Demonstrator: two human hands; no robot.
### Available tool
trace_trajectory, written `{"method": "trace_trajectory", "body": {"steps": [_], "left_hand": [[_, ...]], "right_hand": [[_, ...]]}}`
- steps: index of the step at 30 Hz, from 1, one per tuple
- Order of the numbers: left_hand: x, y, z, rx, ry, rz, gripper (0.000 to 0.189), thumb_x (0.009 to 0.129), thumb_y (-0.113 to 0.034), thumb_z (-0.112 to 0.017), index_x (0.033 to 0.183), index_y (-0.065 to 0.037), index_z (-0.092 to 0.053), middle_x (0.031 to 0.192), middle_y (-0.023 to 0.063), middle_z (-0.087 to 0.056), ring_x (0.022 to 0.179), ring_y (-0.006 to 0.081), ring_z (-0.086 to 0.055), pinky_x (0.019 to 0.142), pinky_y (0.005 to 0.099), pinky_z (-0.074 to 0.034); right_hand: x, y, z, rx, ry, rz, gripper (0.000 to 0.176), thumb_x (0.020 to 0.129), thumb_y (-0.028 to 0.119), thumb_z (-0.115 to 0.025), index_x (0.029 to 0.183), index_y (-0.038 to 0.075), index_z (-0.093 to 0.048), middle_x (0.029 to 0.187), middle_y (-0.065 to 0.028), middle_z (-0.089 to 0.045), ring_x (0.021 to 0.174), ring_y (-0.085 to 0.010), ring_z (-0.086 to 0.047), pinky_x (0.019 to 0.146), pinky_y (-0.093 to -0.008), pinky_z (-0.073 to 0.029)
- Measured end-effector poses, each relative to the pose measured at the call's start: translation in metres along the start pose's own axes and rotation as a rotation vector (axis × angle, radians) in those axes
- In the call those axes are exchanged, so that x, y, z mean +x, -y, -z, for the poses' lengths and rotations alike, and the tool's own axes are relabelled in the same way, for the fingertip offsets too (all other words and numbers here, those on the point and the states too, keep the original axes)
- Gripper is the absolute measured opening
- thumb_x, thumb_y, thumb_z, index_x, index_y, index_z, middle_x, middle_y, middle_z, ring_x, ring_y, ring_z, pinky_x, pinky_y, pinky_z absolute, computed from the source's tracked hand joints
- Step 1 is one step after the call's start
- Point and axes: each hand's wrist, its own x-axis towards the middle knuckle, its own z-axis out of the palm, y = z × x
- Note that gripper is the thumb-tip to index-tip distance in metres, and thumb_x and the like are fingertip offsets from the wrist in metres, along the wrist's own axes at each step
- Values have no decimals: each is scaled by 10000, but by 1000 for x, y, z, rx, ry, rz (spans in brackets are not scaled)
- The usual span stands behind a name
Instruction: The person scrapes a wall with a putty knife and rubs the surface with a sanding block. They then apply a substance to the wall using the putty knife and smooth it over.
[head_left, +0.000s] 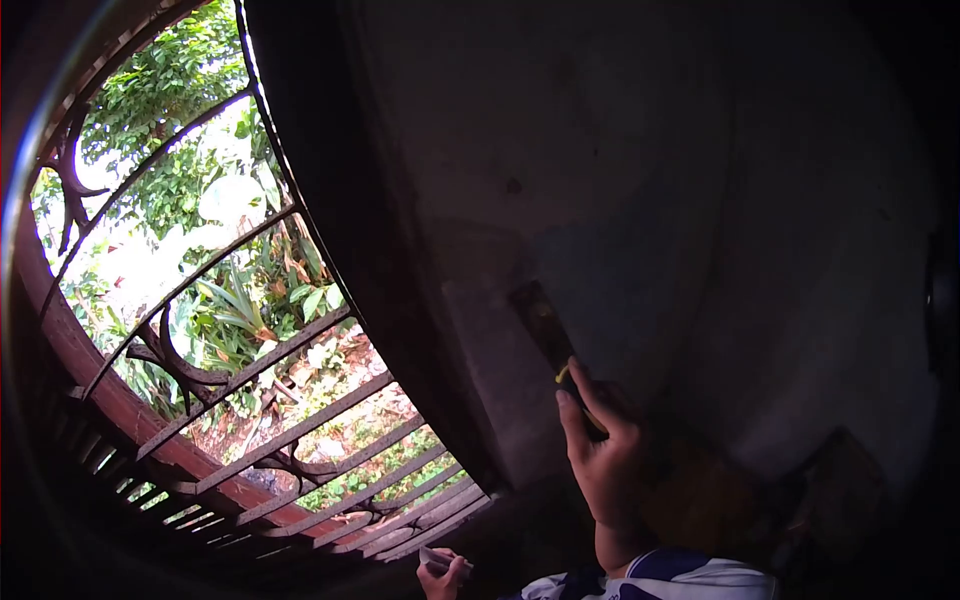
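Right grip (606, 440) closed round putty knife (543, 318), right of window grille (292, 434); blade contact with wall (630, 240) unclear. Left grip (443, 577) pinching flat piece (432, 560) below grille. Risk: steep blade angle could gouge, dim light hiding it.

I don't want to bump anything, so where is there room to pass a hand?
Bare wall lies above the scraper, right of the dark window frame. Gaps show between the window bars. Crowded low down: right hand gripping the scraper, left hand holding something flat.
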Motion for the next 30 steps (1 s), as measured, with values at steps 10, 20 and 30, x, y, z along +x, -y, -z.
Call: {"method": "trace_trajectory", "body": {"steps": [10, 20, 30], "left_hand": [[-7, 3, -14, 14, -11, -53, 238, 869, -68, -707, 1040, -59, -540, 744, 91, -664, 551, 128, -609, 435, 212, -443], [-14, 1, -43, -9, -79, -62, 219, 871, -71, -705, 1026, -66, -551, 734, 86, -668, 518, 116, -595, 417, 212, -428], [-71, 18, -67, -108, -358, -42, 256, 830, -34, -733, 1019, -64, -562, 816, 56, -634, 655, 143, -643, 531, 262, -513]], "right_hand": [[8, -7, 4, 8, -9, 4, 363, 856, 52, -707, 1214, 102, -678, 802, -89, -646, 680, -210, -663, 584, -326, -502], [21, -18, 19, 13, 36, 96, 391, 863, 68, -712, 1248, 110, -655, 837, -87, -647, 696, -218, -670, 567, -318, -506], [0, -18, 17, 292, 188, 26, 402, 800, 41, -711, 1200, 24, -668, 918, -121, -612, 799, -223, -618, 661, -318, -483]]}}
